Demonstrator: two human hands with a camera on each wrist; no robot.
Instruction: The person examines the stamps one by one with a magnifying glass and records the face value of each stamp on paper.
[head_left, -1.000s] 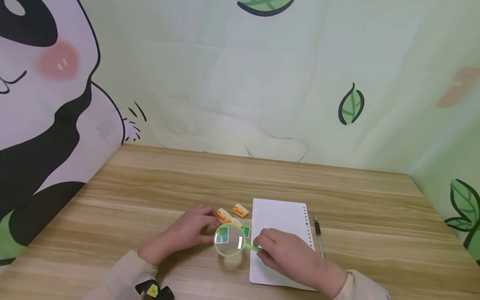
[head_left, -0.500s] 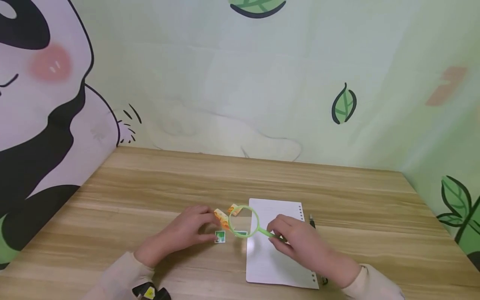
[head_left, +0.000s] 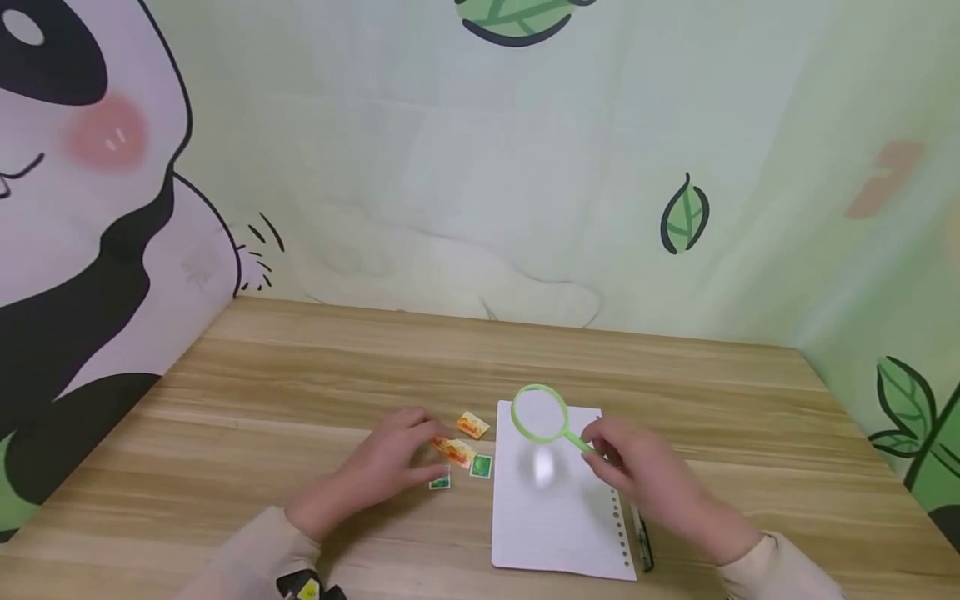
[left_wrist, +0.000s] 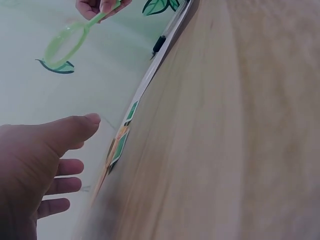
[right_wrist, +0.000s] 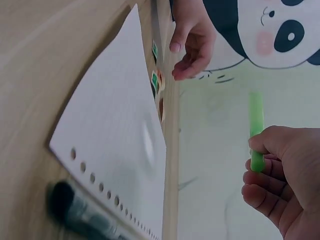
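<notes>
In the head view my right hand pinches the handle of a green magnifying glass, its lens held above a white sheet with punched holes. My left hand is at the left of the small stamps, fingers apart and loosely bent, gripping nothing. By its fingertips lie an orange stamp and a green stamp. Another green stamp is beside the sheet, with an orange one farther back. The left wrist view shows the left thumb raised clear of the stamps.
A pen lies along the sheet's right edge, partly hidden by the right hand. The wooden table meets a wall covering printed with a panda and leaves. A black device is on the left wrist.
The right hand has carried the magnifying glass from over the stamps, rightward and up, to above the sheet. My left hand has stayed nearly in place beside the stamps.
</notes>
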